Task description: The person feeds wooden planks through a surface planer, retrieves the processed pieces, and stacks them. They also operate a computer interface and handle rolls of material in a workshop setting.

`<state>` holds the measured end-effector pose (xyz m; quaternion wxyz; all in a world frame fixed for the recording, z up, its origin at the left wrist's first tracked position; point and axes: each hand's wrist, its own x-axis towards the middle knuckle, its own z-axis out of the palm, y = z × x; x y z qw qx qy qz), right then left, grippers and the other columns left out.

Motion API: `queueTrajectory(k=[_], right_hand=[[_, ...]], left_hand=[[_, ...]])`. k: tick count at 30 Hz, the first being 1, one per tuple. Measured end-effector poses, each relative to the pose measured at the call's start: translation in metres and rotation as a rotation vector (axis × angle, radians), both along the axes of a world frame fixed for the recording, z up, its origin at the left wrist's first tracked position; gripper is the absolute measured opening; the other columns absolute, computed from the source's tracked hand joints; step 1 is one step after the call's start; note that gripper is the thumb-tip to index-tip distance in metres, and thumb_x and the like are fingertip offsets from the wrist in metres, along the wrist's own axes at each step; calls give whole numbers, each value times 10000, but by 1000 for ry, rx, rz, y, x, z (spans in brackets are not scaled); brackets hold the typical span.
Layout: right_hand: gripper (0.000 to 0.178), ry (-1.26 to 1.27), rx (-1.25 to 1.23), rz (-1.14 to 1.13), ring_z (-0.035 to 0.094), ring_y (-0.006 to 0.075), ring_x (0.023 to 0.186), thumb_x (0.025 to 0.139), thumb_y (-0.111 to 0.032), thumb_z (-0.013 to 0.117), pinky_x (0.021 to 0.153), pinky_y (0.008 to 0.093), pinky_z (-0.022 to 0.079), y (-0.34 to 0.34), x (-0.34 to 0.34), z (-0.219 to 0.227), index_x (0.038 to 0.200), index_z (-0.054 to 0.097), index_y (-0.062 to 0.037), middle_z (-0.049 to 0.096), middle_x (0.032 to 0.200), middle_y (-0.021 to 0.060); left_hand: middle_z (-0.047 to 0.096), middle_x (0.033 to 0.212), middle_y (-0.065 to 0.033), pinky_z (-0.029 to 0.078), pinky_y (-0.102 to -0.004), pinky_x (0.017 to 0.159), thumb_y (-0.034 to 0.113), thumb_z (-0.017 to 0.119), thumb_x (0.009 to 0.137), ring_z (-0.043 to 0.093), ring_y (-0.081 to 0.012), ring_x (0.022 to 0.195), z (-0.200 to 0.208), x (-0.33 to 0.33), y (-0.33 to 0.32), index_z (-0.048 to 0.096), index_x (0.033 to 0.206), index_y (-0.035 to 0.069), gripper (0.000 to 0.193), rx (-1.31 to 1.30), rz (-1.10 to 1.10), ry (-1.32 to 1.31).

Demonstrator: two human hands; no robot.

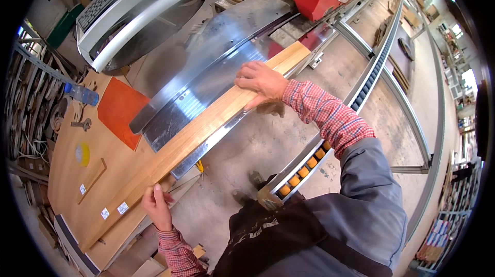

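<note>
Plank point(203, 126) lies slantwise from wooden table point(67, 179) to metal bed point(206, 88). The left hand point(157, 206) curls its fingers at the near edge, grip unclear; the right hand's point(262, 82) fingers clasp it farther along. Uneven pressure between them could skew its far end.

the plank point(206, 121) is pale tan, the sleeves point(322, 107) red-checked.

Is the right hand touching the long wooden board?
Touching. The head view shows the right hand clasping the long wooden board from above, with no gap visible.
</note>
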<state>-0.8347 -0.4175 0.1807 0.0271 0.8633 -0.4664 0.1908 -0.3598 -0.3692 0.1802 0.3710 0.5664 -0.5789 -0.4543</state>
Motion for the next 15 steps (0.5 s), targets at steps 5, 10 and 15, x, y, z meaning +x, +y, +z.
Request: queueTrajectory(k=[5,10,15], right_hand=[[718,103,-10,-36,451,354,1231,721,-638,670,1034,498,341,-6,-1,7,1173,599,-85,543,1231,127],[792,135,-9,-258,375,422,1313,743,-648,676,1086,558,299,-8,-2,6,1319,554,-118,474,1366,163],[721,55,-7,-378,380,436,1297,786,-492,718,1082,541,338,-2,3,-3,1349,530,-84,462,1383,176]], left_hand=[[489,1324,-217,339,-561,1070,406,742,793,420,-428,1296,16,-55,-52,543,1296,29,659,-815,-407,-757],[349,1476,-221,172,-619,1151,449,696,798,227,-435,1429,6,-95,-99,471,1401,45,760,-709,-589,-883],[348,1487,-221,154,-611,1160,455,674,821,203,-433,1442,1,-105,-121,451,1431,52,765,-722,-554,-846]])
